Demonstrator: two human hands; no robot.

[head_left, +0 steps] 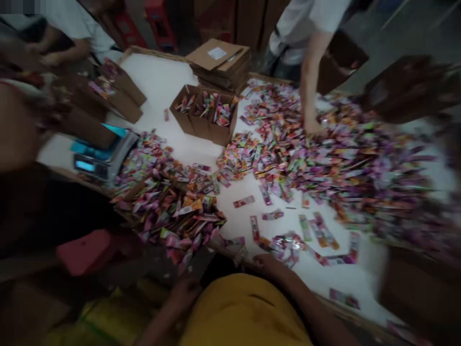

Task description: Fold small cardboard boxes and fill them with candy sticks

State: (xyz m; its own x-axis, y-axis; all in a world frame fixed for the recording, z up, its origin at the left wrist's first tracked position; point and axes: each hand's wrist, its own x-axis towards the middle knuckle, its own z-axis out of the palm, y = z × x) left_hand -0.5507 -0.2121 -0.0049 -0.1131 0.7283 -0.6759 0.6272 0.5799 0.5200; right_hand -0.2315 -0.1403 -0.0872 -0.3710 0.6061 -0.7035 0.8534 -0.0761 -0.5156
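Right hand (264, 262) on sachets (288, 242) at desk (334, 278) edge, grip unclear | left hand (185, 290) low, grip unclear

Dim, murky light — brightest on the white table (162, 81) — with heavy motion blur smearing the edges and the dark foreground.

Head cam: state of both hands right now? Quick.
Left hand: below the table edge, blurred, grip cannot be told.
Right hand: at the table edge on the sachets; whether closed cannot be told.

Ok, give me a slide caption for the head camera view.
Right hand touching colourful sachets at the white table's edge, a co-worker's hand in the far pile.
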